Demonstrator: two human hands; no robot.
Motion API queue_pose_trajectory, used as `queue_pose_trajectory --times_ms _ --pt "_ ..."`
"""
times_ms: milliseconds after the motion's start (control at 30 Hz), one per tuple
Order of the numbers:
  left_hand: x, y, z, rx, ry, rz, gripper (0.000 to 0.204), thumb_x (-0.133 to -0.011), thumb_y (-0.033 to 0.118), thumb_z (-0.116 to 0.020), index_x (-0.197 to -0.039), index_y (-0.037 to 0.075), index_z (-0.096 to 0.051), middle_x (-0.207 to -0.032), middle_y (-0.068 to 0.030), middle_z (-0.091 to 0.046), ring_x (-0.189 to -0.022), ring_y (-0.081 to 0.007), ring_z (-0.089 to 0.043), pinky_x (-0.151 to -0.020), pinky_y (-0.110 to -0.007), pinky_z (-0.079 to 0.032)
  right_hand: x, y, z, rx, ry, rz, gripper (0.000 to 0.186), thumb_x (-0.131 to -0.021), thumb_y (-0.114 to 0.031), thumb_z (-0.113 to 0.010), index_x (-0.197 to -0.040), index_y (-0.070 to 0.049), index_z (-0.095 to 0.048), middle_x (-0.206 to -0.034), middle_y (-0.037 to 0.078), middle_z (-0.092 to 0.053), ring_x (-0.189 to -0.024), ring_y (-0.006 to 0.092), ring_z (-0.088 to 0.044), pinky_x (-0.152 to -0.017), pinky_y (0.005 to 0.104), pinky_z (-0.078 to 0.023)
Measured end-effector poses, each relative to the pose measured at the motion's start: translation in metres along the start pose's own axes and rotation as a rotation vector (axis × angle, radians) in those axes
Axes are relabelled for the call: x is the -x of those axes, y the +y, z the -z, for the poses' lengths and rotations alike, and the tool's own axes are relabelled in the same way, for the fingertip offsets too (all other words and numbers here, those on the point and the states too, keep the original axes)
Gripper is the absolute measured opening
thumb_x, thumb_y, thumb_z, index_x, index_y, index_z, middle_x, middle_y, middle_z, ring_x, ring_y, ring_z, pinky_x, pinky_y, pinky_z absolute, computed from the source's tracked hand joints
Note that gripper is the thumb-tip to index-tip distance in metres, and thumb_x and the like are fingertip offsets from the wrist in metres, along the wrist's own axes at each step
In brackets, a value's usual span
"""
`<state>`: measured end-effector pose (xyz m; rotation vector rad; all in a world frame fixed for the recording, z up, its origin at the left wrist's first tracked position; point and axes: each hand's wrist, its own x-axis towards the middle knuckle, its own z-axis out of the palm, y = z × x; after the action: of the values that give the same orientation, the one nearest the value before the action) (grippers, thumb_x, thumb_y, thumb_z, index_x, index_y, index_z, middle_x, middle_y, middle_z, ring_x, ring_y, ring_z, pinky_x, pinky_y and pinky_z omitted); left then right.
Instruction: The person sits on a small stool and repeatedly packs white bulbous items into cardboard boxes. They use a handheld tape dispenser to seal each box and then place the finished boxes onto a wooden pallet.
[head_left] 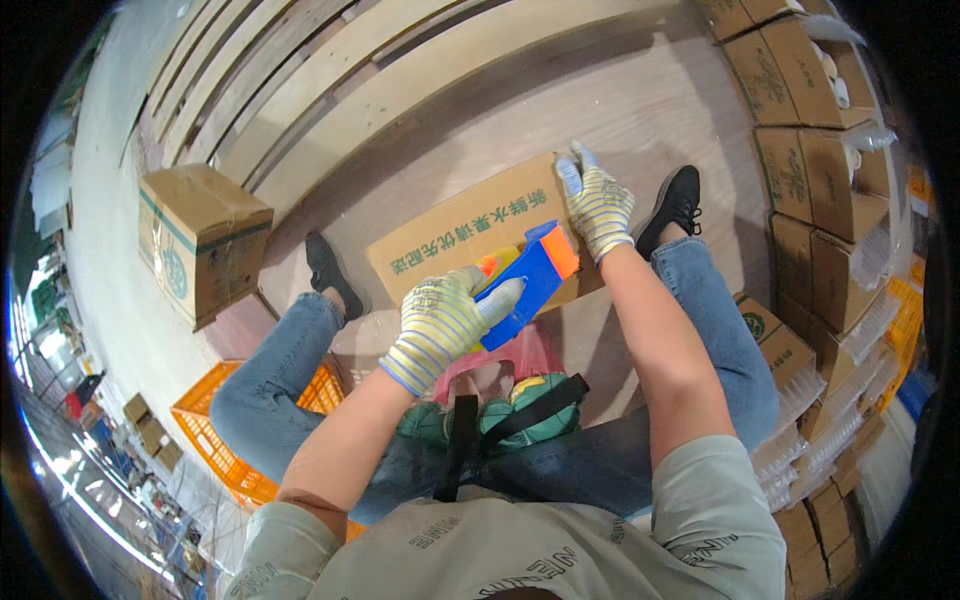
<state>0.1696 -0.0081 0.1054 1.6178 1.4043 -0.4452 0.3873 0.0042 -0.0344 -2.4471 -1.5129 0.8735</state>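
In front of me, between my feet, a brown cardboard box (pixel 470 225) with green print lies on the pale floor. My left hand (pixel 445 315), in a striped knit glove, is wrapped round a blue tape dispenser (pixel 528 290) with an orange end and a yellow part. The dispenser is held tilted over the near right part of the box and hides some of it. My right hand (pixel 598 205), gloved the same way, rests against the box's right end. Its fingers are stretched out along the far right corner, and nothing shows in them.
Another printed box (pixel 205 235) stands at the left, beside wooden slats (pixel 300 100). An orange crate (pixel 225 440) sits by my left knee. Stacked open cartons (pixel 800 180) with clear plastic packaging line the right. A pink piece (pixel 520 352) and green bundles (pixel 540 420) lie between my thighs.
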Motion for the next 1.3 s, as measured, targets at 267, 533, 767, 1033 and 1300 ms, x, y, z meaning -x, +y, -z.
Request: queue_pose_trajectory --times_ms 267,533,767,1033,1300 --pt "0.053 -0.137 0.028 0.121 0.023 0.104 0.072 -0.075 0.069 -0.052 -0.094 0.001 -0.07 -0.08 -0.0239 -0.065 -0.079 -0.0367 -0.066 -0.071 -0.043 -0.05 0.0 -0.007 -0.008 0.188 0.055 -0.046 0.056 -0.095 -0.054 -0.033 -0.137 -0.02 -0.047 -0.097 0.018 -0.069 -0.085 0.0368 -0.066 -0.076 0.0474 -0.049" --pt "0.041 -0.207 0.02 0.069 0.101 0.199 0.062 -0.077 0.063 -0.06 -0.093 0.003 -0.071 -0.078 -0.019 -0.067 -0.075 -0.0325 -0.067 -0.069 -0.041 -0.051 0.013 -0.021 -0.028 0.527 0.581 0.365 0.046 -0.092 -0.04 -0.048 -0.132 -0.016 -0.051 -0.127 0.011 -0.058 -0.119 0.0292 -0.052 -0.105 0.0515 -0.03" --pt "0.027 -0.222 0.013 0.161 0.115 0.144 0.061 -0.077 0.06 -0.062 -0.086 0.0 -0.07 -0.07 -0.0177 -0.065 -0.066 -0.0285 -0.065 -0.063 -0.039 -0.049 0.071 -0.123 -0.097 0.314 0.219 0.479 0.046 -0.092 -0.039 -0.047 -0.132 -0.016 -0.051 -0.141 0.009 -0.045 -0.135 0.0307 -0.034 -0.111 0.0614 -0.011" --pt "0.017 -0.231 0.017 0.108 0.178 -0.013 0.062 -0.079 0.059 -0.06 -0.081 -0.002 -0.069 -0.068 -0.0198 -0.064 -0.064 -0.0297 -0.064 -0.063 -0.039 -0.048 0.079 -0.141 -0.099 0.263 0.195 0.463 0.051 -0.091 -0.042 -0.045 -0.136 -0.017 -0.048 -0.143 0.012 -0.042 -0.137 0.0331 -0.031 -0.11 0.0635 -0.007" --pt "-0.017 -0.165 0.015 0.206 0.019 0.064 0.065 -0.077 0.062 -0.06 -0.091 -0.001 -0.07 -0.068 -0.0167 -0.065 -0.061 -0.0243 -0.065 -0.06 -0.036 -0.051 0.04 -0.09 -0.062 0.39 0.215 0.473 0.052 -0.09 -0.045 -0.046 -0.134 -0.018 -0.051 -0.143 0.011 -0.044 -0.136 0.032 -0.033 -0.111 0.0608 -0.008"
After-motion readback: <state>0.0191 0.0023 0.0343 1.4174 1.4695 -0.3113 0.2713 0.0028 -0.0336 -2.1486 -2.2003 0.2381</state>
